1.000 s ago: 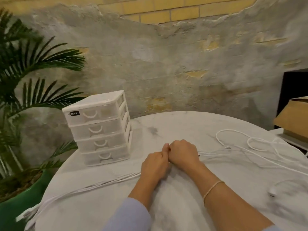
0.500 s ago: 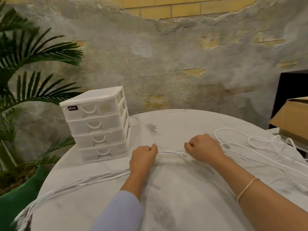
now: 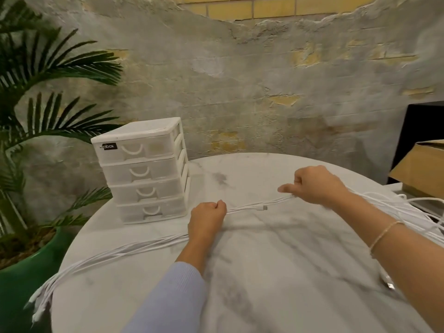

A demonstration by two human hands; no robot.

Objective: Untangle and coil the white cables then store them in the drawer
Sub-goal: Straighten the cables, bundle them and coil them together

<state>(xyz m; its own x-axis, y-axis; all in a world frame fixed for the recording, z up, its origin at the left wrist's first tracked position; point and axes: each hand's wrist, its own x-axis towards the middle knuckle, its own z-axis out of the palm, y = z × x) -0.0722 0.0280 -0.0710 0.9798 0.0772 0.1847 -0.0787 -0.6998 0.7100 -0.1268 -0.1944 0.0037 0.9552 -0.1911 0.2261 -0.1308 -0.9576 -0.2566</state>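
Marble surface [image 3: 264, 272] carries it all: four-drawer organiser [image 3: 141, 169] shut at back left, white cables [image 3: 245, 209] stretched across. Left hand [image 3: 206, 218] fists the bundle; right hand [image 3: 314, 185], grip curled around strands, has pulled further away, straightening them. A connector [image 3: 263, 208] lies between.

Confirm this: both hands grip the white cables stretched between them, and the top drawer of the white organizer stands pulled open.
Wrong on the drawer. In the head view all four drawers of the white organizer are closed. The left hand and right hand do grip the white cables.
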